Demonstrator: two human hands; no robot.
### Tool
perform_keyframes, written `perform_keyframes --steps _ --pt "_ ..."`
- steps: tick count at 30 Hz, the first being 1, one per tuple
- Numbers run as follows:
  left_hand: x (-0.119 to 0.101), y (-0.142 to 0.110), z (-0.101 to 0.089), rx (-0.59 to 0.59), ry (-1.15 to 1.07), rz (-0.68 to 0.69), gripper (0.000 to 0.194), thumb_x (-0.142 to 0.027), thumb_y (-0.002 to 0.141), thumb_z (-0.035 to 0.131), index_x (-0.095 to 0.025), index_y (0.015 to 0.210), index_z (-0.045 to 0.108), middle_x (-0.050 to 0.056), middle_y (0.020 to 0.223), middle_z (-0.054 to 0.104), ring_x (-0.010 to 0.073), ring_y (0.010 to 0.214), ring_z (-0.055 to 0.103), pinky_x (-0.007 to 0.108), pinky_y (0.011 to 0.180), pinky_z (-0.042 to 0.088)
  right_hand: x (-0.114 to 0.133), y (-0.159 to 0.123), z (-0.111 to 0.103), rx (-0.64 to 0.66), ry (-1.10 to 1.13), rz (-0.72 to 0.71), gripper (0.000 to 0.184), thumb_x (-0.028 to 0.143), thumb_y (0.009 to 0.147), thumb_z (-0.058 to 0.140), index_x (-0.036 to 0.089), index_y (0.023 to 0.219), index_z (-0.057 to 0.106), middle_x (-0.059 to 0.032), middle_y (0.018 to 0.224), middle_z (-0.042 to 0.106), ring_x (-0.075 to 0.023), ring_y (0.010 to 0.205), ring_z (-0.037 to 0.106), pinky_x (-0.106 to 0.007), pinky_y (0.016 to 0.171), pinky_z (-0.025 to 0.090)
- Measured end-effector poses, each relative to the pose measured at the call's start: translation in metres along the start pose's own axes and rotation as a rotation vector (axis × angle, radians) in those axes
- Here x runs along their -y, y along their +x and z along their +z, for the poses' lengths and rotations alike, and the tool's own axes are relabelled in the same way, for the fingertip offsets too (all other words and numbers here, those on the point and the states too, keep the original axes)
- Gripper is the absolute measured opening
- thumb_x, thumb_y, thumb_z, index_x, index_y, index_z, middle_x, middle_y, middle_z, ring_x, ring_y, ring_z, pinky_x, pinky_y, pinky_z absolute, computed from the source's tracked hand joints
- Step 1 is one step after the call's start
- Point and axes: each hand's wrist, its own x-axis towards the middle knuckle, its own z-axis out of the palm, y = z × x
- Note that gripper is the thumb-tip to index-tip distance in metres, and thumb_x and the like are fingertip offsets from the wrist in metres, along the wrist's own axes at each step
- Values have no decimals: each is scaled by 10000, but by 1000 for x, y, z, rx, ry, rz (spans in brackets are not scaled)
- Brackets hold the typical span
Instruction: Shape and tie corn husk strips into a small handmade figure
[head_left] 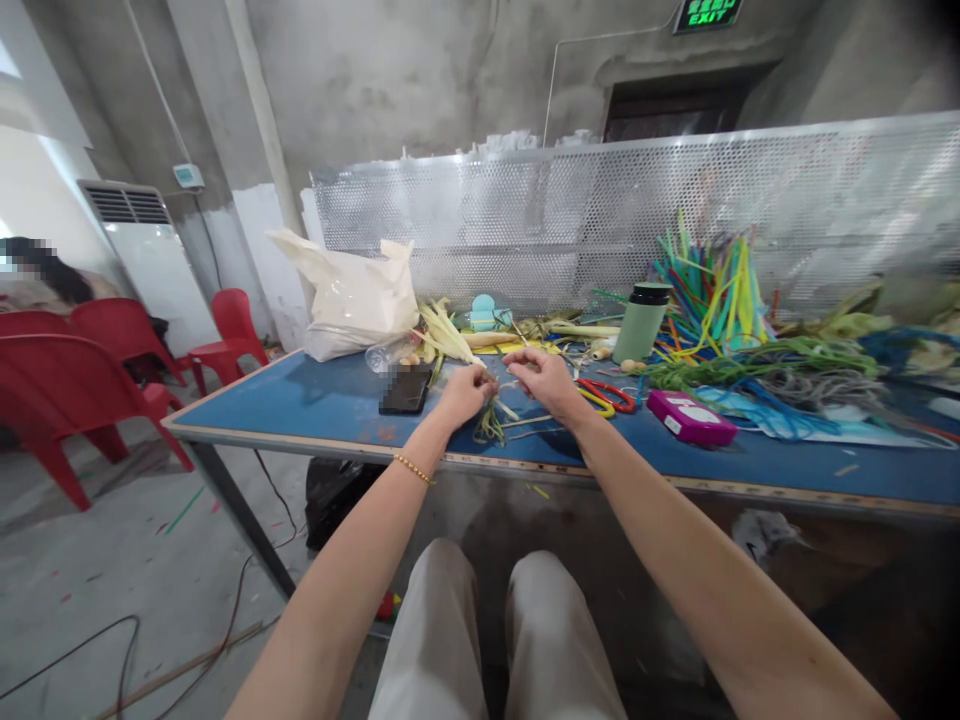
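Note:
My left hand [464, 392] and my right hand [545, 381] are held close together over the near part of a blue table [315, 410]. Both are closed in a pinch on thin pale green leaf strips [491, 422], which hang down between them to the tabletop. A beaded bracelet sits on my left wrist. Just behind my hands lie more pale leaves [444, 332] and stalks.
A black phone [406, 390], a white plastic bag [352, 295], a green bottle [640, 321], red and yellow scissors [609, 396], a purple box [691, 417] and a heap of coloured strips [712, 290] lie on the table. A perforated metal screen stands behind. Red chairs [82, 380] and a seated person are at left.

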Motion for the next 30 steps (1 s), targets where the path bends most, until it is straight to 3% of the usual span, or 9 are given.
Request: perform_keyframes --steps 3,9,14,18,26,30 --pt "2 1 1 2 -25 40 89 -73 726 572 -145 677 590 0 657 617 106 615 510 232 614 397 -9 4 -1 73 -219 -152 243 179 716 596 155 897 757 -68 881 725 -118 592 541 -258 596 448" --pt "3 2 2 -1 -50 89 79 -136 736 634 -147 670 592 1 655 615 111 634 520 239 637 419 -22 7 1 117 -426 -226 166 162 750 639 159 846 776 -42 747 699 -145 654 560 -265 666 427" --pt "5 2 1 -8 -36 89 71 -86 689 611 -146 656 594 -4 643 608 104 619 503 231 616 404 -28 6 1 120 -517 -284 105 139 749 653 163 770 753 -42 728 641 -153 677 550 -267 658 400" --pt "4 2 2 -49 -89 2 85 -92 657 630 -150 630 574 -27 591 561 93 576 471 221 568 371 -28 5 1 71 -482 -329 92 155 767 645 174 729 726 -25 704 607 -144 653 526 -261 638 393" --pt "0 -1 -2 -116 -225 -229 137 -92 639 643 -158 582 537 -31 537 545 84 496 458 230 511 352 -19 0 3 104 -424 -401 115 150 765 616 174 704 710 -22 681 601 -138 627 531 -261 618 388" --pt "-2 -1 -2 -119 -241 -232 152 -71 625 640 -158 565 531 -31 543 555 76 495 458 226 520 365 -16 0 2 34 -432 -319 148 144 777 578 157 828 716 -35 721 639 -144 622 538 -268 638 415"
